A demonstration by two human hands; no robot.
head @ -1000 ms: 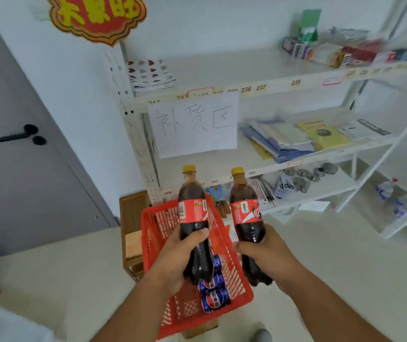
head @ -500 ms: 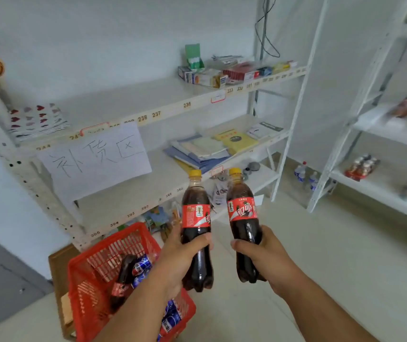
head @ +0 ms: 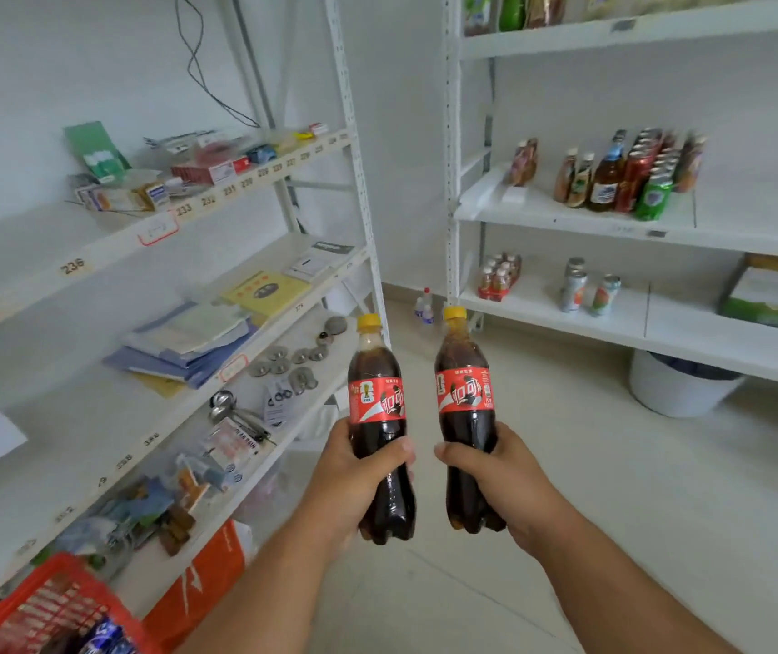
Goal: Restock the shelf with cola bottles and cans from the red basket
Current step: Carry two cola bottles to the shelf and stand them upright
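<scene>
Head view, mid-carry: left hand (head: 354, 469) clasping one cola bottle (head: 380, 431), right hand (head: 507, 474) another (head: 467, 417), red basket (head: 47, 606) low-left; next, probably standing both upright on drinks shelf (head: 566, 219).

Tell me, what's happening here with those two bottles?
A person is restocking drinks. The left hand grips one cola bottle and the right hand another cola bottle, both upright with yellow caps on. The red basket, with more cans in it, sits at the lower left. Ahead on the right is a white shelf with bottles and cans standing on it; neither cola bottle has been set down yet.
</scene>
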